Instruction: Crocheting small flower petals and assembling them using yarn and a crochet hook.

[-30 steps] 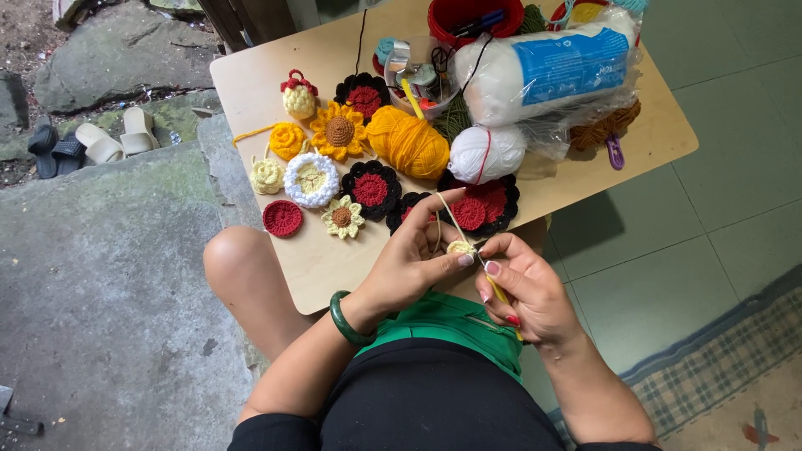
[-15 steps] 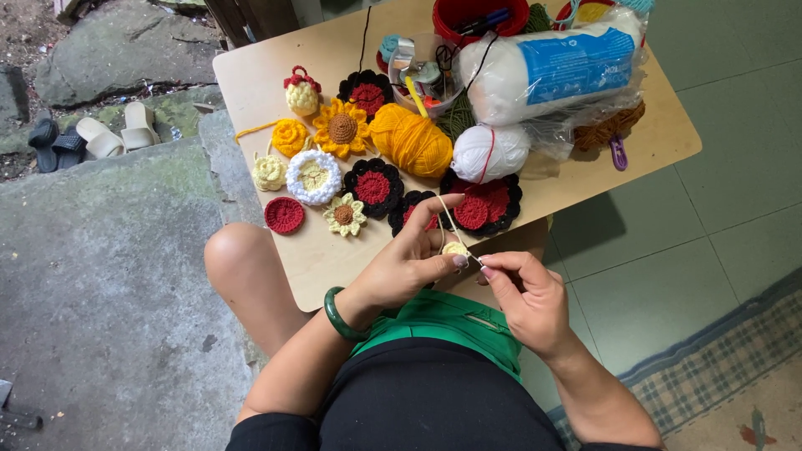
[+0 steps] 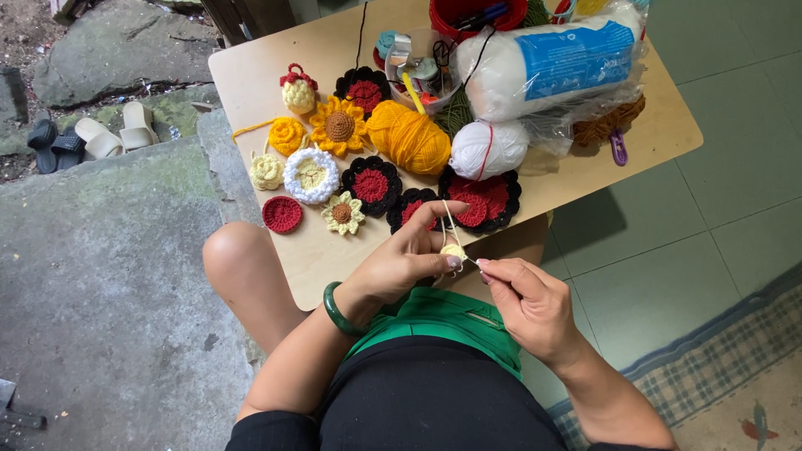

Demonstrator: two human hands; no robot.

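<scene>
My left hand [image 3: 405, 263] pinches a small pale yellow crochet piece [image 3: 454, 250] between thumb and fingers, with pale yarn [image 3: 445, 219] running up over the index finger. A green bangle [image 3: 337, 311] circles that wrist. My right hand [image 3: 526, 301] is closed around a thin crochet hook [image 3: 473, 262] whose tip meets the piece. Both hands hover over my lap, just in front of the wooden table's near edge [image 3: 326, 267].
On the table lie crocheted flowers: a sunflower [image 3: 338, 127], a white ring [image 3: 311, 174], red-and-black rounds [image 3: 372, 184], a small red disc [image 3: 282, 214]. Yellow yarn ball [image 3: 411, 138], white ball [image 3: 487, 149], bagged white yarn [image 3: 551, 60], red basket [image 3: 478, 13] behind. Sandals [image 3: 100, 138] lie left.
My right hand has drawn closer to the left hand, and the hook now sits at the small yellow piece. The left hand has stayed almost still.
</scene>
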